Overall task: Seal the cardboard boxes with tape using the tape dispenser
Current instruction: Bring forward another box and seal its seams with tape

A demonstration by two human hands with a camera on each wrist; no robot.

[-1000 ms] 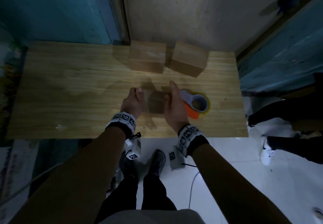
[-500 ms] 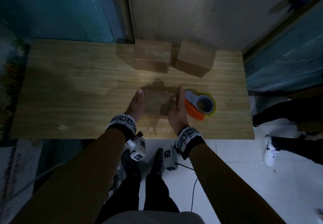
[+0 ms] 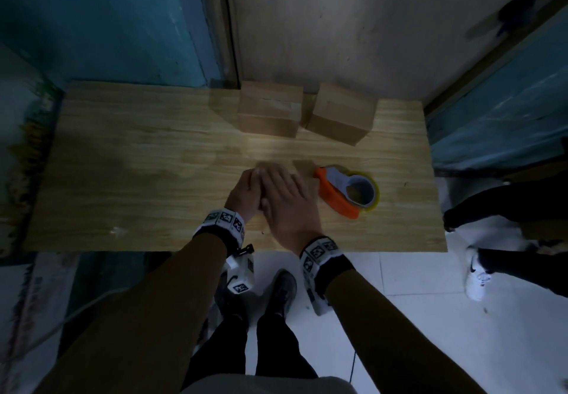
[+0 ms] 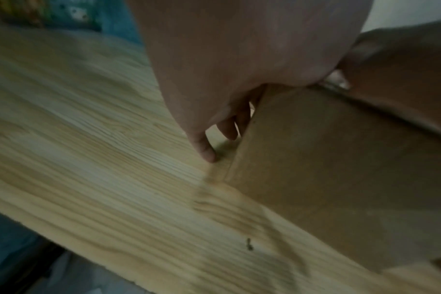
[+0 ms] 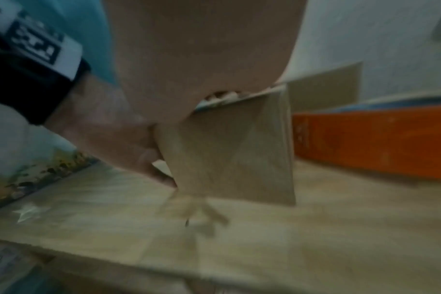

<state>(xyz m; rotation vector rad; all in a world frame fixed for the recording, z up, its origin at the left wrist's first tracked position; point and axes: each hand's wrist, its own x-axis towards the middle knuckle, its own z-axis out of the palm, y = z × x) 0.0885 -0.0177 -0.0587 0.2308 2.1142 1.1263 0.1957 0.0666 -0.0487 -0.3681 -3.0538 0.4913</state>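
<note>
Near box (image 4: 340,169): on the table (image 3: 138,178), under both hands, just left of the tape dispenser (image 3: 347,190).
Left hand (image 3: 246,193): fingers straight down the box's left side.
Right hand (image 3: 289,200): flat on the box top, overlapping the left hand.
Two other boxes (image 3: 269,113): behind the dispenser, at the wall.

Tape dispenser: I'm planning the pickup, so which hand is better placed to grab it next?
Probably the right hand: the tape dispenser lies just to its right, beside the near box. The left hand sits on the box's far side.
</note>
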